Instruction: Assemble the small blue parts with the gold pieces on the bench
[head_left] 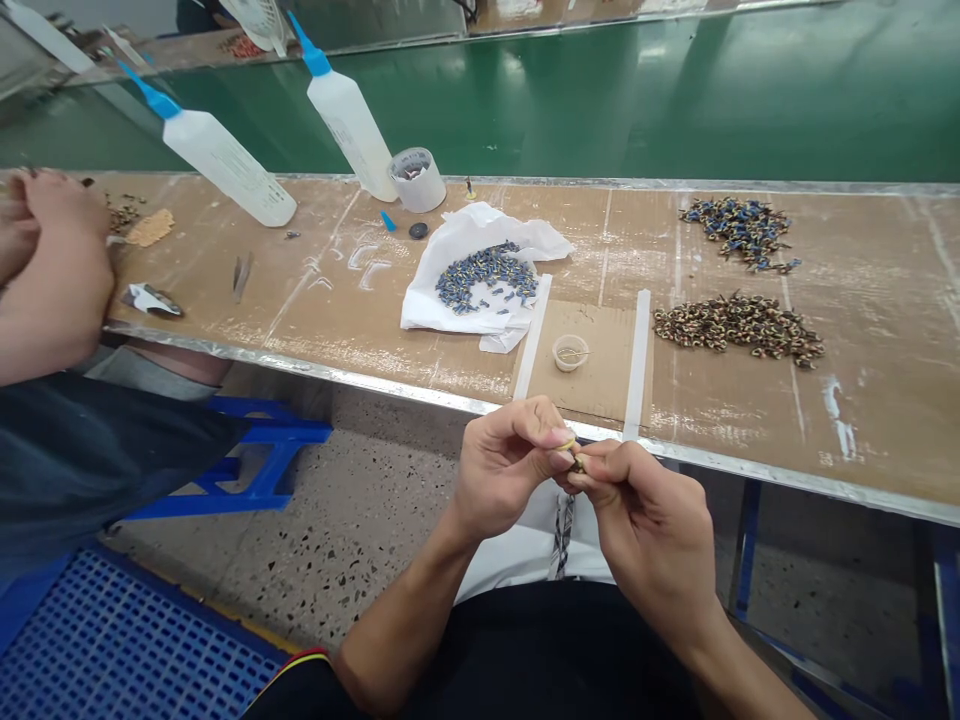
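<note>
My left hand [504, 468] and my right hand [651, 525] meet just below the bench's front edge, fingertips pinched together on one small yellowish wound part [576, 461]. Both hands are closed on it. Straight ahead on the cardboard-covered bench [360, 300] stands a small clear cup [570, 352] between two white strips. A white cloth [480, 262] with a heap of blue-grey parts [489, 275] lies to the left of it. To the right lie a pile of brown-and-yellow parts [739, 325] and, farther back, a pile of blue ones [742, 230].
Two squeeze bottles with blue nozzles [225, 160] [346, 118] lean at the back left beside a roll of tape [417, 180]. Another person's arm [52, 280] works at the far left. A green conveyor [637, 90] runs behind. A blue stool [259, 450] and blue crate [112, 650] stand below.
</note>
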